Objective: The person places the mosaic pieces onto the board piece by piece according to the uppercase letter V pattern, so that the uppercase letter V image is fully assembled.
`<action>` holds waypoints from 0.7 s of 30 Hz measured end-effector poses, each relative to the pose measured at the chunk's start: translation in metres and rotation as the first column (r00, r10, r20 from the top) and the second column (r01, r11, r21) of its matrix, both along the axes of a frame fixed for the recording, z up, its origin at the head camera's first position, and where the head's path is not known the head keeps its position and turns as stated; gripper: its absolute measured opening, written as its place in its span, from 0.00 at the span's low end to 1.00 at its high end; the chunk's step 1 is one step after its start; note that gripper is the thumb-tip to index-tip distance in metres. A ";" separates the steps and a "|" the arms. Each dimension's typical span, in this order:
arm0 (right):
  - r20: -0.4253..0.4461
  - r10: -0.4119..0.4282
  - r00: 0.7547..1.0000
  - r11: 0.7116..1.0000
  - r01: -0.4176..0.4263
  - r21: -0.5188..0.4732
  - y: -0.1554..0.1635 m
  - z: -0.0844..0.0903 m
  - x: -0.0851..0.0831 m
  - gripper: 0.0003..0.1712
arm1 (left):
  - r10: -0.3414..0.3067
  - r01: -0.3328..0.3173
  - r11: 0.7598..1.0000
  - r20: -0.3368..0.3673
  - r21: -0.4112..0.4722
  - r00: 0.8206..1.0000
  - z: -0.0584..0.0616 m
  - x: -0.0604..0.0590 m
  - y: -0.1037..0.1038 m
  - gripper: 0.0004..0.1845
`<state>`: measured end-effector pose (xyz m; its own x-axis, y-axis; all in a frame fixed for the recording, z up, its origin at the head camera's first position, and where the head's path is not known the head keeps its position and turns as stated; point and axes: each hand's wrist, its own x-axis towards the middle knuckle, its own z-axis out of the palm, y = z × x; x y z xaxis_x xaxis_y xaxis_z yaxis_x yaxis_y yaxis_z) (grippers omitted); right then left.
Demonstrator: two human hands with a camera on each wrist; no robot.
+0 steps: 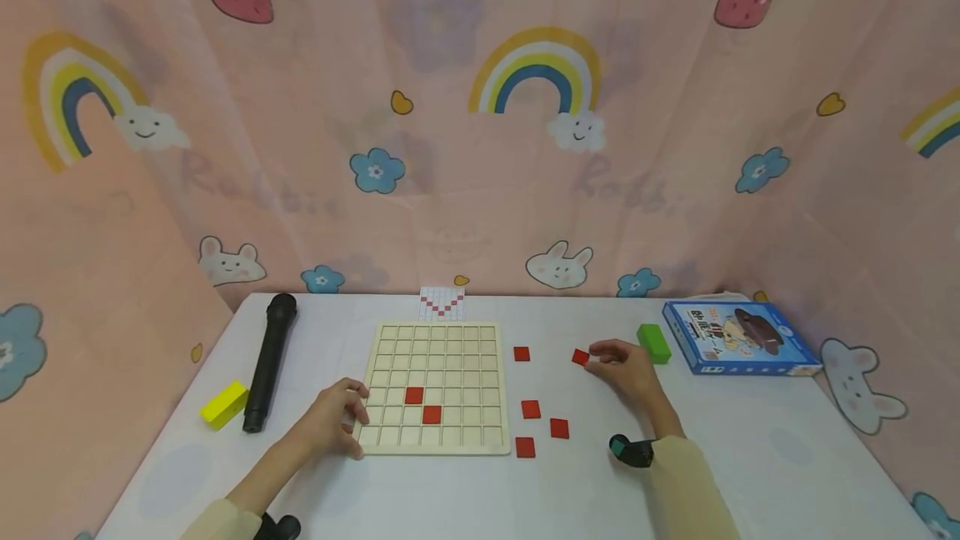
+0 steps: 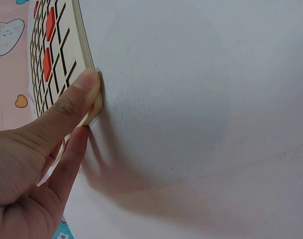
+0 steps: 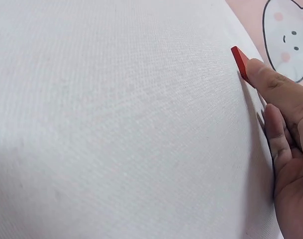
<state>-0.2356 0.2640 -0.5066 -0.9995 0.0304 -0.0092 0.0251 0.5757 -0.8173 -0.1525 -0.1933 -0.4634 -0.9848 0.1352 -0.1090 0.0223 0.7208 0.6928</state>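
The left hand [image 1: 333, 421], fingers bent, grips the grid board [image 1: 465, 373] at its near-left corner on the tabletop [image 1: 450, 498]. The right hand [image 1: 628, 369], angled inward, pinches a red tile [image 1: 580, 357] right of the board, near the green block [image 1: 654, 343].

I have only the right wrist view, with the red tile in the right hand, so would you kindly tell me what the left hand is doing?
Observer: In the head view, the left hand holds the grid board at its near left corner.
Operator: Thank you; does anything sit in its squares yet?
Observer: Yes, one red tile and a second red tile lie in squares that meet corner to corner.
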 end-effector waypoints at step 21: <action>-0.073 -0.019 0.997 1.000 0.019 0.004 -0.002 -0.003 0.003 0.18 | 0.006 -0.006 1.000 0.002 0.008 1.000 -0.001 0.000 0.000 0.23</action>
<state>-0.2329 0.2618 -0.5099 -0.9967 0.0495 0.0643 -0.0238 0.5792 -0.8148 -0.1528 -0.1937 -0.4643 -0.9854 0.1302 -0.1098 0.0166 0.7152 0.6988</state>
